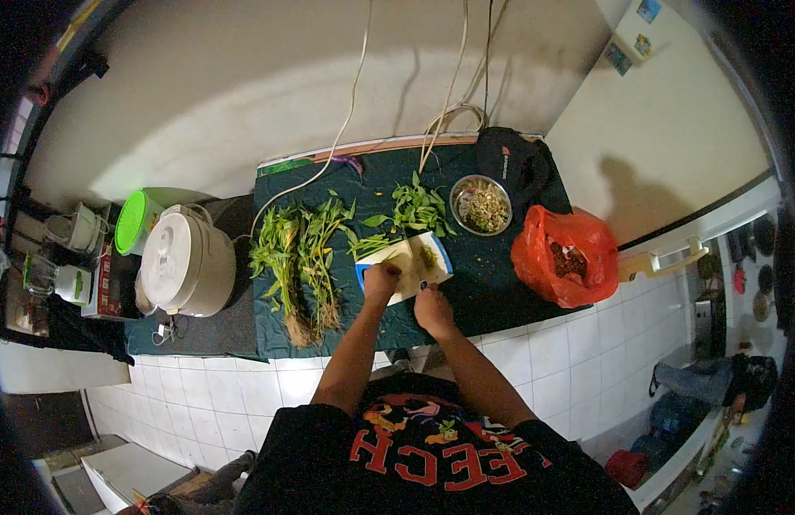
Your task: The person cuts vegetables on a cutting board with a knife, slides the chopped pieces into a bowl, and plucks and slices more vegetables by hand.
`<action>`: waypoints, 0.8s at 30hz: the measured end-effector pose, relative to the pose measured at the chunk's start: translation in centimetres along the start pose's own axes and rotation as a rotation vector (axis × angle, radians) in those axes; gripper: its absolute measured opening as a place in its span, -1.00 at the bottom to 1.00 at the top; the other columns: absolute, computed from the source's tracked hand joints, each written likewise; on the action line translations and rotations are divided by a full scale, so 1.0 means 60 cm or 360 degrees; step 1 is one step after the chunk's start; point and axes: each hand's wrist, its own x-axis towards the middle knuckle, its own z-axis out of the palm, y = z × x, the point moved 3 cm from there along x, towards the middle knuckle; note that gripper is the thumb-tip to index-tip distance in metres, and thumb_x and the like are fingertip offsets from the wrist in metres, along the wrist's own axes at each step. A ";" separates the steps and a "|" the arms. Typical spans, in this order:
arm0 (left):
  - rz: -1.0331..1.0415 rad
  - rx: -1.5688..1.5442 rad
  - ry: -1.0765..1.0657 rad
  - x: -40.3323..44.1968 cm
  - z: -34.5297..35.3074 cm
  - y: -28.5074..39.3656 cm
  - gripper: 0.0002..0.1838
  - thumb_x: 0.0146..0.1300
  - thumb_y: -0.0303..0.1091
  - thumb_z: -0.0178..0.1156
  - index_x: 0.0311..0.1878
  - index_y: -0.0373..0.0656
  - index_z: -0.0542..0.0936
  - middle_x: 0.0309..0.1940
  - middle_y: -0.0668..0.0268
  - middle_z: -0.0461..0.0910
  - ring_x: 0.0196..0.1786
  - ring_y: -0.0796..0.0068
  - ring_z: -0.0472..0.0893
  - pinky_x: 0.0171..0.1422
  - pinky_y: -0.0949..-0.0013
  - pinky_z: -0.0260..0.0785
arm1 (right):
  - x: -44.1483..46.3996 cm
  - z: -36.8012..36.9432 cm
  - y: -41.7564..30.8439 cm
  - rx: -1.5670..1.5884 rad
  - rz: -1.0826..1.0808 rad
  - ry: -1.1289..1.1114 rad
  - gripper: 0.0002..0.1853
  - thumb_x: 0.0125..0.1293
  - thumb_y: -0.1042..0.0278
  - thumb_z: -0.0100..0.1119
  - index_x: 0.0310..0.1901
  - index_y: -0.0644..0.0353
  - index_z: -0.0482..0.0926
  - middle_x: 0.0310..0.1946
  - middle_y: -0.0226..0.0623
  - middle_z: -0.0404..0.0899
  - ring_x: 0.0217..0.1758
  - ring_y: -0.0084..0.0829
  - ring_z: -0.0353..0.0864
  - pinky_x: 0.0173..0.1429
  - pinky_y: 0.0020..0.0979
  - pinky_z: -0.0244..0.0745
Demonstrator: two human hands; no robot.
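A white cutting board with blue edges (pixel 439 269) lies on the dark green tablecloth in front of me. My left hand (pixel 381 281) is closed over the board's left part; what its fingers hold, if anything, is too small to make out. My right hand (pixel 433 308) is wrapped round a knife handle (pixel 423 285) at the board's near edge. Chopped green pieces (pixel 427 256) lie on the board's right part. Green stems (pixel 372 245) rest at its far left corner, beside a pile of loose leaves (pixel 418 206).
Bunches of rooted greens (pixel 299 257) lie to the left, with a white rice cooker (pixel 179 262) and green basket (pixel 137 222) beyond. To the right stand a metal bowl of chopped food (pixel 482 205), a black bag (pixel 511 163) and a red plastic bag (pixel 552 266).
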 end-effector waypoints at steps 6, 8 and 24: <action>0.0107 -0.0118 0.0050 -0.004 0.002 -0.004 -0.84 -0.06 -0.39 0.29 -0.34 -0.09 0.73 -0.39 0.18 0.69 -0.32 0.17 0.69 -0.12 0.25 0.53 | -0.011 0.064 0.046 0.0150 -0.0224 0.0287 -0.59 0.41 0.15 -0.13 -0.05 0.44 0.37 -0.29 0.25 0.58 -0.14 0.19 0.59 -0.07 0.05 0.50; 0.0025 -0.0156 0.0052 -0.002 0.005 -0.010 -0.84 -0.07 -0.41 0.30 -0.34 -0.10 0.73 -0.39 0.17 0.69 -0.32 0.17 0.69 -0.12 0.26 0.53 | -0.003 0.040 0.024 0.0133 -0.0216 0.0168 -0.60 0.42 0.16 -0.14 -0.05 0.45 0.37 -0.30 0.26 0.58 -0.16 0.20 0.59 -0.08 0.05 0.50; -0.0087 -0.0225 -0.0035 -0.001 0.000 -0.007 -0.87 -0.04 -0.47 0.29 -0.35 -0.12 0.72 -0.43 0.18 0.70 -0.39 0.31 0.70 -0.23 0.33 0.53 | 0.000 0.015 -0.023 0.0123 0.0045 0.0115 -0.63 0.43 0.17 -0.16 -0.08 0.40 0.38 -0.25 0.26 0.57 -0.14 0.17 0.61 -0.08 0.02 0.52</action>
